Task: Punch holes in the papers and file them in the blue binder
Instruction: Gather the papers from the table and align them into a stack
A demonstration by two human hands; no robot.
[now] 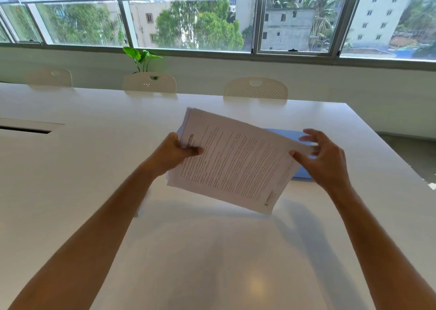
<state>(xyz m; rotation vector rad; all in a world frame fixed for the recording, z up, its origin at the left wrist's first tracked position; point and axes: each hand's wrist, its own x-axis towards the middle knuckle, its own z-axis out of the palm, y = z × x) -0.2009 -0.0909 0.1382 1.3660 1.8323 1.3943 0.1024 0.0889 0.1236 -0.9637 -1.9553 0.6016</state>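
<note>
A stack of printed white papers (233, 161) is held tilted above the table, its heading end toward the left. My left hand (175, 153) grips that left edge, thumb on top of the top sheet. My right hand (324, 158) is at the right edge with fingers spread and relaxed, the thumb touching the paper's corner. The blue binder (292, 136) lies flat on the table behind and under the papers, mostly hidden by them. No hole punch is in view.
The white table (118, 168) stretches wide, with a dark cable slot (26, 130) at the left. Three pale chairs (256, 88) stand along the far side, with a green plant (141, 58) under the windows. The table's right edge runs diagonally near my right arm.
</note>
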